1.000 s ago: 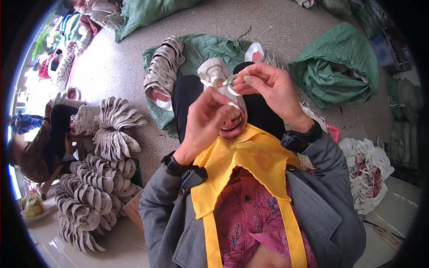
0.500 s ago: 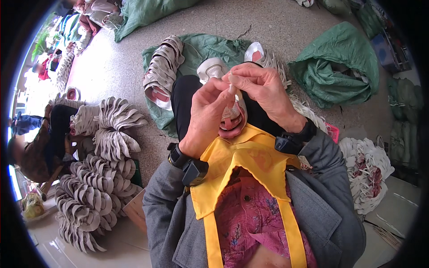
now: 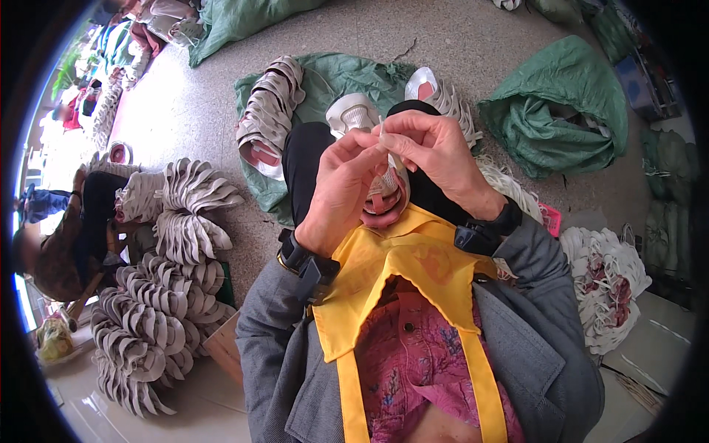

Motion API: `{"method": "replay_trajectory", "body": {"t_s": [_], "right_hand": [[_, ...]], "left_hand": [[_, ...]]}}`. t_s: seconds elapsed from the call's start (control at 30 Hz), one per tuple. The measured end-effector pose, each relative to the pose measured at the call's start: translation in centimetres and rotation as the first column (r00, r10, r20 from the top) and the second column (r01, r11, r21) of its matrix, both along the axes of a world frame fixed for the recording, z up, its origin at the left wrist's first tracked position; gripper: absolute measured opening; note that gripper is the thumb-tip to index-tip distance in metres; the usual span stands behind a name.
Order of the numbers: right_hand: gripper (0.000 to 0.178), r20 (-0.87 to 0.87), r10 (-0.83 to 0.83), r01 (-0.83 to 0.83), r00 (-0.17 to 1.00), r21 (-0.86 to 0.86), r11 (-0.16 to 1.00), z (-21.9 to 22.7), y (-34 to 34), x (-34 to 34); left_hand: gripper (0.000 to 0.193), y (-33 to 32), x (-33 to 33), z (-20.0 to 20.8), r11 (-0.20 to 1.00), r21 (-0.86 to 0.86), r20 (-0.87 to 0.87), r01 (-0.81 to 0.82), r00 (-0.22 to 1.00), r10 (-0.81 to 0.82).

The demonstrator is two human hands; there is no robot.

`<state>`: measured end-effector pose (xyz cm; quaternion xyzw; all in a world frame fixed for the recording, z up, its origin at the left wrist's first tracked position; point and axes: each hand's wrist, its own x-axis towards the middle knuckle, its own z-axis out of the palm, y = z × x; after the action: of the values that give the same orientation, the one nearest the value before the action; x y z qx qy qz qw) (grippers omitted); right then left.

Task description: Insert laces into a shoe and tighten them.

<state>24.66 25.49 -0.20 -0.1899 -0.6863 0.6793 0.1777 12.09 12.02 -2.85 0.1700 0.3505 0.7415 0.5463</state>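
My left hand and my right hand meet above my lap, thumbs and forefingers pinched together at the fingertips. Between them is a thin white shoelace, its short end poking up past the fingers; the rest of it is mostly hidden. Just below the hands, between my knees, lies a white shoe upper with a pink lining, partly covered by my fingers. Beyond the hands sits another white mesh upper.
A nested row of uppers lies on a green sheet ahead. An open green sack stands at right, above a laced pile. Stacked uppers fill the left, near another seated person.
The pinched fingers have shifted slightly, and the shoelace's end now sticks up above them. My left wrist has turned a little. The uppers have stayed in place.
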Motion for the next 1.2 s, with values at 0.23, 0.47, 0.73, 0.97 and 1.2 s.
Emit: {"method": "replay_trajectory", "body": {"t_s": [0.23, 0.47, 0.73, 0.97, 1.2], "right_hand": [[0.020, -0.055, -0.022, 0.023, 0.998, 0.028, 0.999, -1.4, 1.1, -0.7], [0.016, 0.000, 0.088, -0.087, 0.996, 0.181, 0.980, 2.9, 2.7, -0.9], [0.013, 0.033, 0.175, -0.174, 0.984, 0.396, 0.902, 4.4, 1.5, -2.4], [0.006, -0.034, 0.257, -0.202, 0.966, 0.525, 0.827, 6.6, 0.0, -1.7], [0.012, -0.336, 0.438, -0.243, 0.834, 0.488, 0.838, 13.5, 1.1, -1.6]], "left_hand": [[0.020, 0.4, -0.6, -0.3, 0.966, -0.120, -0.717, -0.228, 0.693, 0.074], [0.053, 0.3, -4.5, -1.1, 0.980, -0.040, -0.999, -0.197, 0.035, -0.034], [0.050, 1.6, -4.7, -3.5, 0.989, 0.043, -0.998, -0.138, -0.042, 0.037], [0.045, 2.6, -4.9, -4.8, 0.985, 0.086, -0.990, -0.148, -0.121, 0.069], [0.047, 2.3, -4.9, -3.7, 0.984, -0.037, -0.992, -0.171, -0.110, -0.056]]}}
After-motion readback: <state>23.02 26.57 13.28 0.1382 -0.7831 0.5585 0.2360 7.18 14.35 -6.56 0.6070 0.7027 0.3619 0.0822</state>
